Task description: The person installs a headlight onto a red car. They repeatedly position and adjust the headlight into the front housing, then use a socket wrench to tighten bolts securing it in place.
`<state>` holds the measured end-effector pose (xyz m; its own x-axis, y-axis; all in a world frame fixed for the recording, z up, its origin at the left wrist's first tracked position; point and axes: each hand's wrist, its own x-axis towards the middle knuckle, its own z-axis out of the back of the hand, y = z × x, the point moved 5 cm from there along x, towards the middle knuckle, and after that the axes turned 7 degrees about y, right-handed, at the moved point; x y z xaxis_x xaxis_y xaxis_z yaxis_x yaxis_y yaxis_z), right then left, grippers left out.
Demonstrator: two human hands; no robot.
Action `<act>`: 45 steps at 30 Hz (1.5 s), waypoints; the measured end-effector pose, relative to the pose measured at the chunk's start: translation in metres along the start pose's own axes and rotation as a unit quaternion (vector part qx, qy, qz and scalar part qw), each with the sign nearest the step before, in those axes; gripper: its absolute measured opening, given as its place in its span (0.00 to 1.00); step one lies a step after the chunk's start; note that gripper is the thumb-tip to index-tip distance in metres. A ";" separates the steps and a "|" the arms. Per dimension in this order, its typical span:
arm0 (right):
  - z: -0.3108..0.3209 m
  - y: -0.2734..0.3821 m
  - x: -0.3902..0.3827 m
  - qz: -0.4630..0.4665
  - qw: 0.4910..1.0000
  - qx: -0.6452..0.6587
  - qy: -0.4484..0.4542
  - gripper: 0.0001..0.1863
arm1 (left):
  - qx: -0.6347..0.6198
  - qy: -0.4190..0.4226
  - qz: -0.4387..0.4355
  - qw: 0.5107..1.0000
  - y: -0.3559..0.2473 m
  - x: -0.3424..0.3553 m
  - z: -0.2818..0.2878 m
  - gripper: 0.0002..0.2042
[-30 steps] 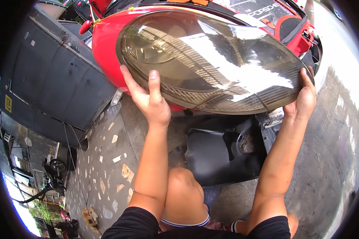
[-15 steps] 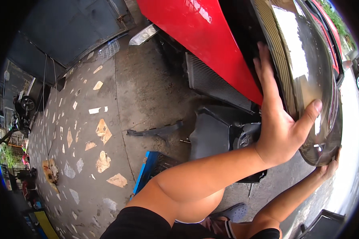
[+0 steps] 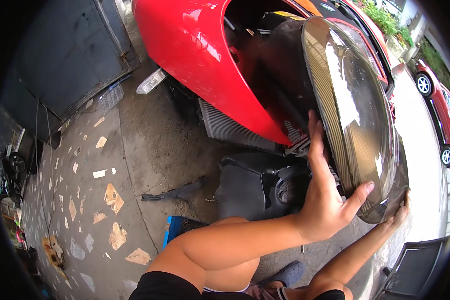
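Note:
Between my hands is a large car headlight (image 3: pixel 372 125) with a clear, curved lens, a ribbed gold-toned inner rim and a dark back housing. My left hand (image 3: pixel 327 202) grips its near left side, fingers behind the housing and thumb on the lens. At the lower right end, my right hand (image 3: pixel 399 214) holds the edge from below, its fingers partly hidden. The headlight is beside the dark opening in a red car's front body panel (image 3: pixel 190 60); whether its back touches the car cannot be seen.
A black plastic panel (image 3: pixel 240 190) lies on the ground below the car, near a radiator (image 3: pixel 230 127). Left of it are a dark bracket (image 3: pixel 172 192) and a blue tool case (image 3: pixel 170 231). A second red car (image 3: pixel 439 100) stands far right.
The view has shifted, showing more of the red car and its opening. The headlight appears farther from me and lower left in view, both hands still on it.

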<state>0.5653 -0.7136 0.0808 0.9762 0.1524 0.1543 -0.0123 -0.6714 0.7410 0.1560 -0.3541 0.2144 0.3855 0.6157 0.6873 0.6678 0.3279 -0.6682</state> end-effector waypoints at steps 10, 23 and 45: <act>-0.029 -0.046 -0.018 -0.028 0.994 0.045 -0.097 0.20 | 0.142 0.040 0.005 0.989 -0.006 0.003 0.025 0.58; -0.018 -0.097 -0.032 -0.004 0.996 0.094 -0.011 0.16 | 0.000 -0.018 0.035 0.999 0.018 0.013 0.057 0.36; -0.086 -0.102 -0.071 -0.036 0.991 0.126 -0.025 0.18 | -0.054 -0.165 0.305 0.937 0.042 0.182 0.150 0.22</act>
<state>0.4785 -0.5938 0.0507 0.9822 0.1744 0.0703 0.1057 -0.8212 0.5608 0.1587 -0.1205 0.2688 0.5107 0.8583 0.0509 0.4555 -0.2199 -0.8626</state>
